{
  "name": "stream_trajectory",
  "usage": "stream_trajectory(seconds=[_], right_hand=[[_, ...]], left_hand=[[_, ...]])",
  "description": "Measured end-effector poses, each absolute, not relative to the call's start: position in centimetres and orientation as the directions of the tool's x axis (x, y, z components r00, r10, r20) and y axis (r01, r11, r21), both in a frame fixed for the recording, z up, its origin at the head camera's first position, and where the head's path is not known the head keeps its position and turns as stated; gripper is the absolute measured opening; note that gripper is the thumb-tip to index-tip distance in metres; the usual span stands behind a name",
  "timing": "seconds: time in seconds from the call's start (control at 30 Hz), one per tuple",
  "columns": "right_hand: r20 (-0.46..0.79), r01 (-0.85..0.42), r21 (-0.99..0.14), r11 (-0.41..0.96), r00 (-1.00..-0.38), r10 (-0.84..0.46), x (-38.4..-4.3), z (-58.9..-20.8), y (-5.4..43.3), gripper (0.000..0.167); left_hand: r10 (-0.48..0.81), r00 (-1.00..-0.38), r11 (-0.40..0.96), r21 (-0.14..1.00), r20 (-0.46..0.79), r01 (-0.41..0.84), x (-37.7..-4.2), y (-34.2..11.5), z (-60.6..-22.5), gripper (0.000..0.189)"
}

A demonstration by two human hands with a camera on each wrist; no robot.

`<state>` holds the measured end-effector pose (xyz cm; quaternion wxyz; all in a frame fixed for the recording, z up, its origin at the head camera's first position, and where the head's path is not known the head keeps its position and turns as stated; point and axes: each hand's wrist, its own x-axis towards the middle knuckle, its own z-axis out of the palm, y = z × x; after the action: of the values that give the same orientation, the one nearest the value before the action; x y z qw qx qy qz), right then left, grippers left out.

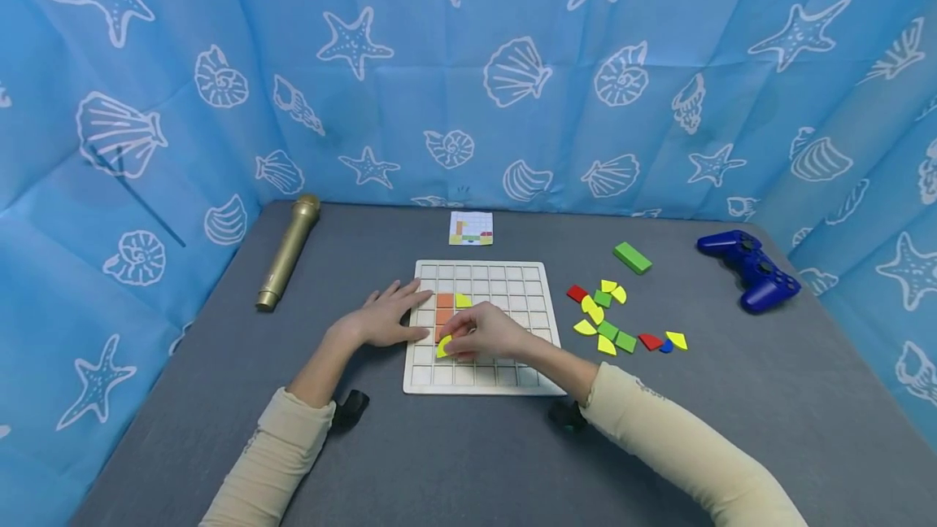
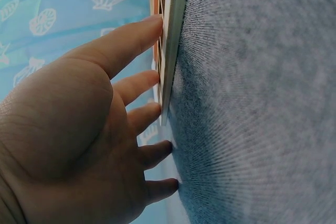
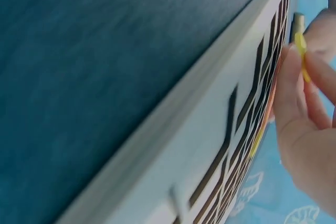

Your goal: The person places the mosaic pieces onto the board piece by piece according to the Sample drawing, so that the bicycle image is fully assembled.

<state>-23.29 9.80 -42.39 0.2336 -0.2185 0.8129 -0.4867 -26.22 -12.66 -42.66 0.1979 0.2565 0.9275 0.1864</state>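
**Held yellow piece [image 1: 442,347] over the grid board [image 1: 533,376]**

Clock-faced from its centre, the board carries orange squares [image 1: 444,316] near ten o'clock and a set yellow piece [image 1: 463,300] near eleven; loose pieces [image 1: 607,330] lie off it at three. The left hand [image 1: 384,320], fingers spread, steadies the edge at nine, gripping nothing. The right hand [image 1: 485,334] pinches the held yellow piece between thumb and fingers towards eight; whether it touches the board I cannot tell. Placing seems in hand; the next move likely calls for squaring it to a cell, then letting go.
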Motion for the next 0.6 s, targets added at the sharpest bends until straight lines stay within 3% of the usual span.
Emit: stream_trajectory(seconds=[0.2,0.6], right_hand=[[-0.205,-0.089,-0.859,0.504,-0.843,-0.497,-22.9,-42.5,8.2,0.012],[-0.23,-0.059,-0.838,0.542,-0.863,-0.451,-22.4,-42.4,6.8,0.009]], left_hand=[[0.551,-0.788,0.797,0.454,-0.275,0.398,-26.2,-12.7,-42.6,0.071],[0.556,-0.789,0.793,0.452,-0.264,0.408,-26.2,-12.7,-42.7,0.07]])
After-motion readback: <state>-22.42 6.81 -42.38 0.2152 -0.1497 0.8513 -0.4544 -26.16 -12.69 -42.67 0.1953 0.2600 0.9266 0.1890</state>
